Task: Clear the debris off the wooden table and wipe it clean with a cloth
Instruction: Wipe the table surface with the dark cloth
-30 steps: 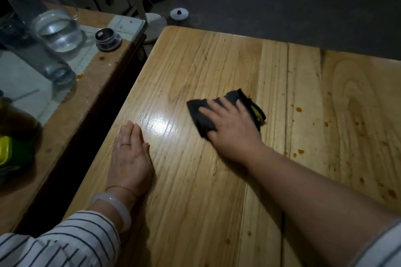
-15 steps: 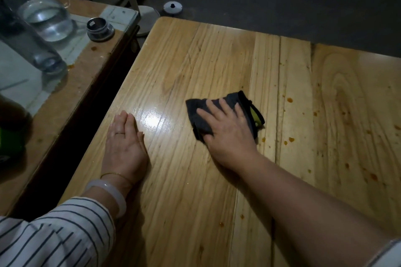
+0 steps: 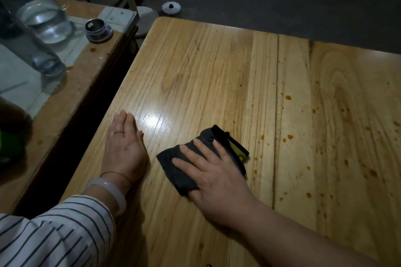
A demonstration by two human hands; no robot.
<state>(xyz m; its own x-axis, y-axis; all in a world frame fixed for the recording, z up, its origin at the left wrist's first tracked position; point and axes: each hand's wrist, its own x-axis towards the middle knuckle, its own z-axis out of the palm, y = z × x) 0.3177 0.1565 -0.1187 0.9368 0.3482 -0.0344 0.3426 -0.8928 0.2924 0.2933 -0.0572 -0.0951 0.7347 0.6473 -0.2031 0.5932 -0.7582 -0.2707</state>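
Observation:
A dark grey cloth [image 3: 173, 167] with a black and yellow edge lies flat on the light wooden table [image 3: 206, 67]. My right hand [image 3: 214, 178] presses down on the cloth with spread fingers, covering its near right part. My left hand [image 3: 123, 147] rests flat on the table near its left edge, fingers together, holding nothing. Small orange-brown stains [image 3: 288, 97] dot the boards to the right of the cloth. A glossy patch reflects light between my left hand and the cloth.
A second, darker table [image 3: 86, 84] stands to the left across a narrow gap. It carries a glass jug [image 3: 43, 21], a clear bottle [image 3: 28, 50] and a metal lid [image 3: 97, 29]. A round white object [image 3: 171, 7] lies on the dark floor beyond.
My right hand has drawn the cloth toward me and a little to the left across the boards. My left hand has stayed flat in the same spot.

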